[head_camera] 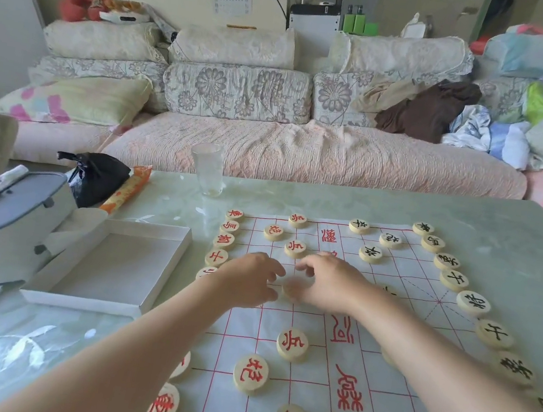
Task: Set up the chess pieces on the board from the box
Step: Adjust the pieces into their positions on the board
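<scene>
A white cloth chess board (395, 329) with red grid lines lies on the table. Round wooden pieces stand on it: red-lettered pieces (292, 344) down its left side, black-lettered pieces (473, 303) along its right edge. The white box (110, 264) sits open to the left of the board, and nothing shows inside it. My left hand (248, 280) and my right hand (325, 282) hover close together over the board's middle, fingers curled and spread. A blurred piece (290, 289) lies under my right hand's fingertips; I cannot tell whether it is gripped.
A glass tumbler (207, 169) stands behind the board. A black bag (97, 179) and an orange packet (129, 187) lie at the back left. A grey case (1, 225) sits beside the box. A sofa (304, 155) piled with cushions and clothes runs behind the table.
</scene>
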Available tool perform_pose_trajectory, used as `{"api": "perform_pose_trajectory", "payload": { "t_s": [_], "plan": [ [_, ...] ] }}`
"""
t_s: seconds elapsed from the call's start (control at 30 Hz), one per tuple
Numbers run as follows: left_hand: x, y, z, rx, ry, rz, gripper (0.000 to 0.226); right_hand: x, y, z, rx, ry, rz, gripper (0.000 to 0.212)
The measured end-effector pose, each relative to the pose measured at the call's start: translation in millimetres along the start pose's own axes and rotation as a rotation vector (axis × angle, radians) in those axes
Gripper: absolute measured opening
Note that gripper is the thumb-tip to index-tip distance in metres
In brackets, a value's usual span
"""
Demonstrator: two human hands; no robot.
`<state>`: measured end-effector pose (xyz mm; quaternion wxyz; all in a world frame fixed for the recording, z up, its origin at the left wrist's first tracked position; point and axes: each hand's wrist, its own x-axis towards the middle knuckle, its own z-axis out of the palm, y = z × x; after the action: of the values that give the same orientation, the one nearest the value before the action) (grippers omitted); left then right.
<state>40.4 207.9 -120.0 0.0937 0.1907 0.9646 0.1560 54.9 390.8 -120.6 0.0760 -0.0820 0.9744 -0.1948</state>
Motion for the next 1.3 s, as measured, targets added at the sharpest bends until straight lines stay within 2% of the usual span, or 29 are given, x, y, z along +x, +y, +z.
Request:
{"api": "perform_pose_trajectory", "payload": {
  "t_s": [0.1,0.27,0.4,0.5,0.63,0.8,0.93,1.0,1.1,1.17,1.3],
  "plan": [
    [1,-2,0,0.050,0.015,0.008,0.029,1,-1,1,-0.035,-0.028,-0.004,0.049],
    [3,0,2,0.038,0.011,-0.003,0.045,-3,-6,1,-0.042,-0.033,-0.039,0.056],
    [5,4,7,0.071,0.042,0.032,0.044,-3,-6,5,-0.091,-0.028,-0.062,0.028],
    [7,5,10,0.088,0.047,0.034,0.042,-2,-5,4,-0.100,-0.026,-0.067,0.025],
    [8,5,11,0.107,0.049,0.029,0.042,0,-3,6,-0.091,-0.022,-0.055,0.032],
    [8,6,6,0.115,0.009,0.001,0.053,-5,1,-4,-0.069,-0.025,-0.028,0.058],
    [5,15,-10,0.080,0.029,-0.016,0.057,-19,21,-44,-0.027,0.083,0.011,0.041],
    [3,30,-15,0.057,0.087,0.011,0.051,-30,38,-63,-0.037,0.104,0.051,0.041],
    [3,62,-11,0.001,0.127,0.085,0.043,-53,67,-76,-0.019,0.093,0.087,0.030],
    [1,87,-2,-0.037,0.108,0.149,0.039,-70,84,-78,0.018,0.064,0.101,0.022],
    [-8,132,21,-0.045,0.020,0.273,0.036,-102,97,-75,0.091,-0.021,0.103,0.019]
  ]
}}
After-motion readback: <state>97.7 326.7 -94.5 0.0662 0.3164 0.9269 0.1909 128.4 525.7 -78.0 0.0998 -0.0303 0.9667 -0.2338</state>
